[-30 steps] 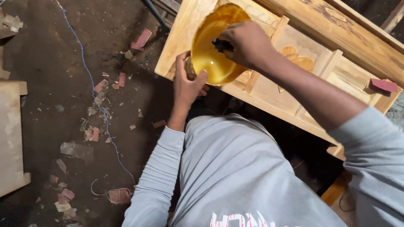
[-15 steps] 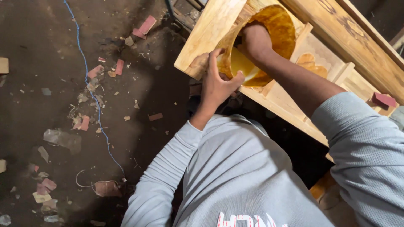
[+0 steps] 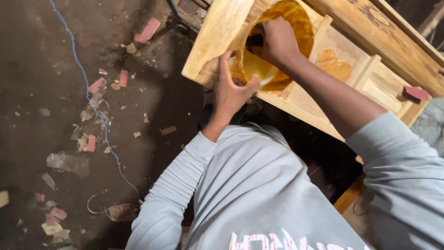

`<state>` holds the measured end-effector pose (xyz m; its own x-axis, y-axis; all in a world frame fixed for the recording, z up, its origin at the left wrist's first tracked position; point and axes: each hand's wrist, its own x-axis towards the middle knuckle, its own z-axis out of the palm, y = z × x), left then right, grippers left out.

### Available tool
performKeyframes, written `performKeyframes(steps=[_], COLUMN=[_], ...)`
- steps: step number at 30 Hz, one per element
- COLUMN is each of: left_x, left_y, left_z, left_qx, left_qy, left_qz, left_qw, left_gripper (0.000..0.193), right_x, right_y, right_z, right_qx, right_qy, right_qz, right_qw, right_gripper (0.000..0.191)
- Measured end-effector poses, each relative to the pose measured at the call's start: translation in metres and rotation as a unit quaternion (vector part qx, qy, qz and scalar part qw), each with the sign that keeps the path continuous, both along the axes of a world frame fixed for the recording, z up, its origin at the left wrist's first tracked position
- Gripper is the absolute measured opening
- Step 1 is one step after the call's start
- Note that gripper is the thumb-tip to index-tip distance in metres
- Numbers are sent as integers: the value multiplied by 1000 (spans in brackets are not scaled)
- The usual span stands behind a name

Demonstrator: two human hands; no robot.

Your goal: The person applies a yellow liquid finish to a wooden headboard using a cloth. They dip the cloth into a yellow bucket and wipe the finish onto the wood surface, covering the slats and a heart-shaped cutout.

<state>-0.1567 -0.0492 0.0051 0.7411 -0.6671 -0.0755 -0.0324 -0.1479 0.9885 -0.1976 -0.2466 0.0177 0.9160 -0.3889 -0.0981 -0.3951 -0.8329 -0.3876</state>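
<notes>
Wooden frame (image 3: 217, 37), hands (image 3: 231, 92) gripping yellow bowl (image 3: 259, 69)

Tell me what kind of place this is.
Probably a woodworking shop: an unfinished wooden furniture frame with carved panels, a yellow bowl of finish, and wood scraps littering the dirt floor.

amber-yellow bowl (image 3: 277, 51), pale wooden frame (image 3: 217, 37), grey sleeves (image 3: 185, 185), blue cord (image 3: 88, 92)
</notes>
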Motion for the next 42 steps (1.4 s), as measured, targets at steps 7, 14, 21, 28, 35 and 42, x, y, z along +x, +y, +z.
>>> performKeyframes(steps=[7, 14, 21, 28, 35, 42], left_x=[1, -6, -20, -43, -48, -51], left_y=[-2, -8, -4, -11, -22, -4], left_z=[26, 23, -8, -4, 2, -8], left_qx=[20, 18, -15, -21, -13, -12], left_qy=[163, 160, 116, 149, 146, 170], left_qz=[-24, -44, -75, 18, 23, 10], left_qw=[986, 986, 990, 988, 989, 985], left_gripper=[71, 66, 64, 72, 77, 84], right_x=[-107, -236, -220, -273, -259, -288], right_y=[-20, -123, -158, -26, -75, -45], right_z=[71, -9, -132, -102, -95, -118], right_qx=[191, 76, -130, 37, -24, 36], right_qy=[-159, -173, -213, -167, -198, -211], right_qz=[-149, -207, -204, -120, -150, -134], right_qw=[957, 960, 947, 978, 968, 968], right_gripper=[32, 33, 34, 42, 39, 42])
